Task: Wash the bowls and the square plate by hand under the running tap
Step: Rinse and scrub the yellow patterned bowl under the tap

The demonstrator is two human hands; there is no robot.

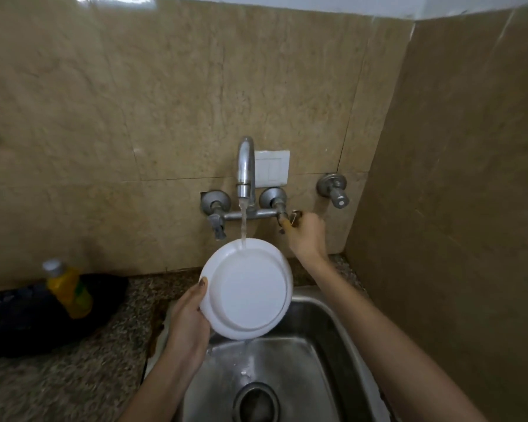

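Left hand: my left hand (186, 324) grips the white bowl (250, 293) at its left rim, thumb hooked over the edge and fingers hidden behind it.
Right hand: my right hand (308, 236) reaches to the back wall, its fingers curled round the right tap handle (294, 216); most of the handle is hidden under the hand.
Bowl: it is tilted up on edge over the back left corner of the sink (317, 345), underside and foot ring towards me.
Water: the stream (243, 223) from the tap spout (246, 166) lands on the bowl's top rim, sheets down the underside and drips off the bottom edge into the sink, above the drain (256, 402).
Step in hand: I judge this as rinsing the outside of one bowl while setting the flow at the handle.
Other dishes: no other bowl and no square plate are in view, so I cannot say how much washing is left.
Next move: I would free the right hand from the handle and bring it to the bowl to rub it, then turn the bowl so its inside faces the stream.
Care: one wet hand carries the bowl alone, so the hold on the rim must be firm.
Table: at its back left edge stands a yellow bottle (69, 287), in front of a dark object (28, 324) I cannot identify.
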